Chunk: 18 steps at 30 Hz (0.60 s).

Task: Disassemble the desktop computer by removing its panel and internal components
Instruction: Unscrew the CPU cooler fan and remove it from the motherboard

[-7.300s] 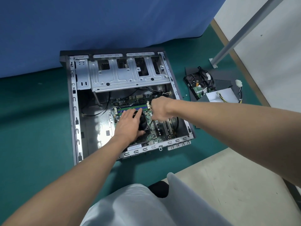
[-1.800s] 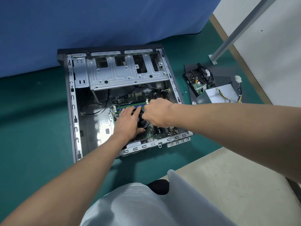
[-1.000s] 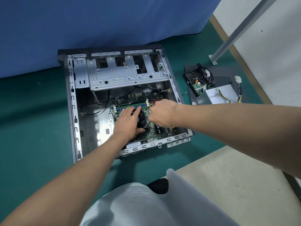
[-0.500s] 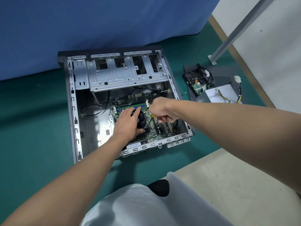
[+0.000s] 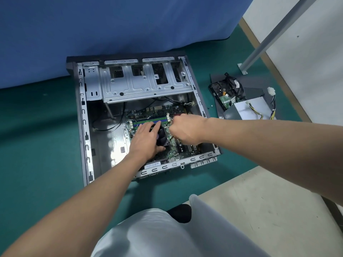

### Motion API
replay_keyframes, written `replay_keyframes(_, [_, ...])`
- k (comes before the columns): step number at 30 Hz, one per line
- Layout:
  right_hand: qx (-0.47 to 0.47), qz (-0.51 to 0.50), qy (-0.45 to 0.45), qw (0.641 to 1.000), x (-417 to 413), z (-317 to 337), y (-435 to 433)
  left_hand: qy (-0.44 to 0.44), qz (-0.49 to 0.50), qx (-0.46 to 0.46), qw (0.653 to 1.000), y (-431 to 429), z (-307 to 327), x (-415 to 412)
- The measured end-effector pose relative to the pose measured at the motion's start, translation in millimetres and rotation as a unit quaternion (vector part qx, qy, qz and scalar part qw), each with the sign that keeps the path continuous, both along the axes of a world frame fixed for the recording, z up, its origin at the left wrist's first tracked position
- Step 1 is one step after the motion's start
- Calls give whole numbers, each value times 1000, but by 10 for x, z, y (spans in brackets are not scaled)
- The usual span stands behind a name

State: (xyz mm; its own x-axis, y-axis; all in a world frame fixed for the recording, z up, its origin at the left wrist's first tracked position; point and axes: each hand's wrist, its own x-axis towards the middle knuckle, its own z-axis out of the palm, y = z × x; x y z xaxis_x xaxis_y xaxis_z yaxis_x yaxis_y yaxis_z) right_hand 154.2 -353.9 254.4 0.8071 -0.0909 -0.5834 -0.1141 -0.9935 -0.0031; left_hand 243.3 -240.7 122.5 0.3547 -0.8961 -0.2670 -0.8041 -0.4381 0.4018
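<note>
Left hand [image 5: 146,140] flat, fingers nearly straight, palm pressing on black fan [image 5: 163,139], thumb along fan's near edge. Right hand [image 5: 185,128] curled in fist just right of fan, gripping thin tool [image 5: 172,137]; only short dark shaft shows below fist, angled down to circuit board [image 5: 172,152]. Board sits inside open computer case [image 5: 81,112], lying on side on green floor [image 5: 37,145]. Hard drive [image 5: 222,91] and power supply [image 5: 248,110] lie on dark panel [image 5: 254,84], right of case.
</note>
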Motion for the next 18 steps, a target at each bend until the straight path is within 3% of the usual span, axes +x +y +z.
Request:
replay_keyframes(3, [82, -210, -17, 974, 9, -58, 17, 4, 0, -2, 1000, 3, 8, -3])
replay_keyframes(6, [149, -449, -32, 880, 84, -73, 45, 4, 1, -7, 1000, 2, 6, -5])
replay_keyframes(8, [168, -488, 16, 857, 134, -24, 54, 2, 0, -5, 1000, 2, 9, -8])
replay_keyframes(10, [151, -429, 49, 889, 204, 15, 57, 3, -2, -3, 1000, 1, 9, -2])
replay_keyframes(13, [50, -287, 81, 953, 248, 62, 128, 3, -2, -5, 1000, 2, 16, -4])
replay_keyframes(18, [-57, 8, 55, 997, 127, 81, 144, 8, 3, -6, 1000, 0, 15, -7])
